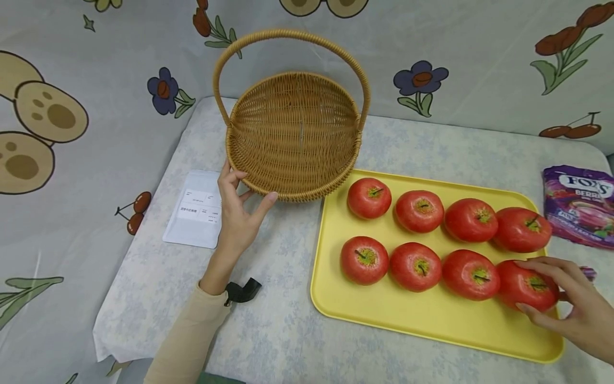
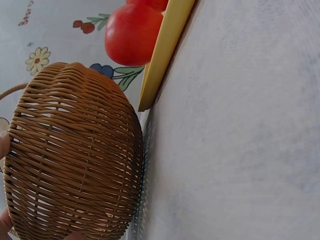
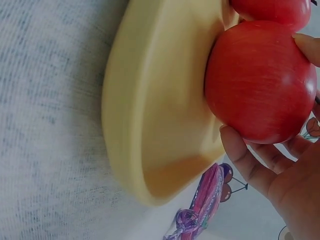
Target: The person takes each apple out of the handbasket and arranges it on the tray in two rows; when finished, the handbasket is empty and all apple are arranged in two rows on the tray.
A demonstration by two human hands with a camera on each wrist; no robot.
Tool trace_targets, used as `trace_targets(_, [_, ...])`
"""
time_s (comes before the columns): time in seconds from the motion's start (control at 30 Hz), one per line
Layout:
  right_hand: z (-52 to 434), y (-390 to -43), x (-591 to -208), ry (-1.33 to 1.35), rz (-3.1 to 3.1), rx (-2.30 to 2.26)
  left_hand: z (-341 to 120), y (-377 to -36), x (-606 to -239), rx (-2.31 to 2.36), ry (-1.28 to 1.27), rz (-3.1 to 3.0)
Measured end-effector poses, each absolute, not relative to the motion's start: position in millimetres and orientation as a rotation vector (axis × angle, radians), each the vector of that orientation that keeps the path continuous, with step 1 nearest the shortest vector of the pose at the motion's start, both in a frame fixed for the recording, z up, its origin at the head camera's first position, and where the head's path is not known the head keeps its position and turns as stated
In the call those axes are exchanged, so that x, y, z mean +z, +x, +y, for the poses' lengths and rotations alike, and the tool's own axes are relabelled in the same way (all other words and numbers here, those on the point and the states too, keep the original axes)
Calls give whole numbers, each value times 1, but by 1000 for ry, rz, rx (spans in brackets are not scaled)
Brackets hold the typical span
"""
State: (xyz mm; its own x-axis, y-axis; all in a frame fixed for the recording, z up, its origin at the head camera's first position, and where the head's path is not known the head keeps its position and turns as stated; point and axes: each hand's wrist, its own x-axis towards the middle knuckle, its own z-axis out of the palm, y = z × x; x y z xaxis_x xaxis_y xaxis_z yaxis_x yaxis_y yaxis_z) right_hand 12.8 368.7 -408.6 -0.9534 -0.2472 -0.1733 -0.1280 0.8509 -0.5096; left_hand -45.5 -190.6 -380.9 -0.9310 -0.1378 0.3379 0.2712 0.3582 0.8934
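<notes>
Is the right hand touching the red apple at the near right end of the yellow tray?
Touching. The right wrist view shows the right hand with its fingers pressed against the apple.

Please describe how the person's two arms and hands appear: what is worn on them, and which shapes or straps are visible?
The left arm wears a long cream sleeve reaching the wrist, where a black strap with a loose end sticks out. The left hand is bare, with slender fingers. The right hand is bare too; no sleeve or strap shows on it.

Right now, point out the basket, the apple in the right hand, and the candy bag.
basket (image 1: 292, 133), head view, woven inner floor.
apple in the right hand (image 1: 525, 285), head view, red top left of the stem.
candy bag (image 1: 578, 205), head view, purple front panel.
</notes>
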Motion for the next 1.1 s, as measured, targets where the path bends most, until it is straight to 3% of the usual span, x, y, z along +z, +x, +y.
trace_targets(0.47, [362,22,-406,-292,2810,-716,-191,-45,-380,-1587,-101,-2303])
trace_targets(0.63, [355,27,-400,-298,2848,-690,-200,-52,-397,-1554,-102,-2336])
trace_targets(1.1, [303,27,-375,-376,3160,-509,-216,-40,-399,-1391,-9,-2532])
